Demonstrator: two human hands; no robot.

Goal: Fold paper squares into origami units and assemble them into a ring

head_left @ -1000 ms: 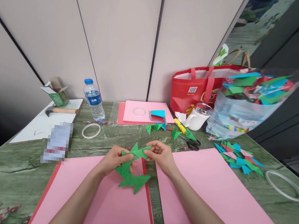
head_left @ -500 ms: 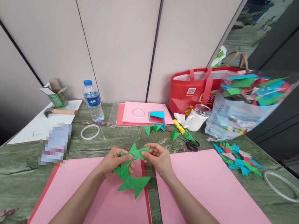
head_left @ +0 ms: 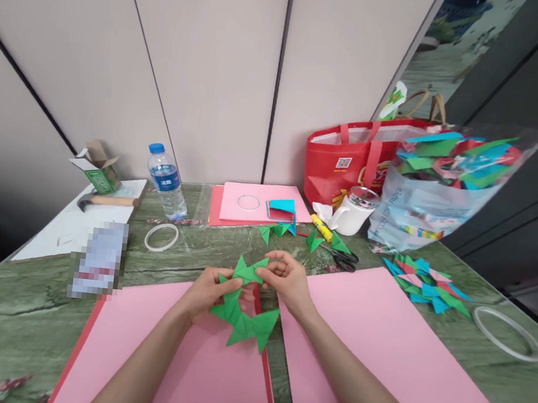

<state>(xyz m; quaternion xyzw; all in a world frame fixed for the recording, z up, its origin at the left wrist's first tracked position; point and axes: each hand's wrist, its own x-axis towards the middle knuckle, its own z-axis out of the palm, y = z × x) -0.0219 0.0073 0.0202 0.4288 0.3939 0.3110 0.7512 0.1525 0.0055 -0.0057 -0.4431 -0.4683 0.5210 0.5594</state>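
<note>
Head: green paper arc, open rightward

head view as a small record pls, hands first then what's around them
left hand: pinching the green folded-paper piece
right hand: fingers at its upper right end
piece shape: spiky curve, open on the right
below hands: pink sheets
behind: scissors, white mug
far left: hammer, water bottle

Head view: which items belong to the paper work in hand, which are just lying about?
Likely in the work:
- green folded-paper chain, in left hand and right hand
- loose green folded pieces

Probably just lying about:
- hammer
- water bottle
- white mug
- red bag
</note>
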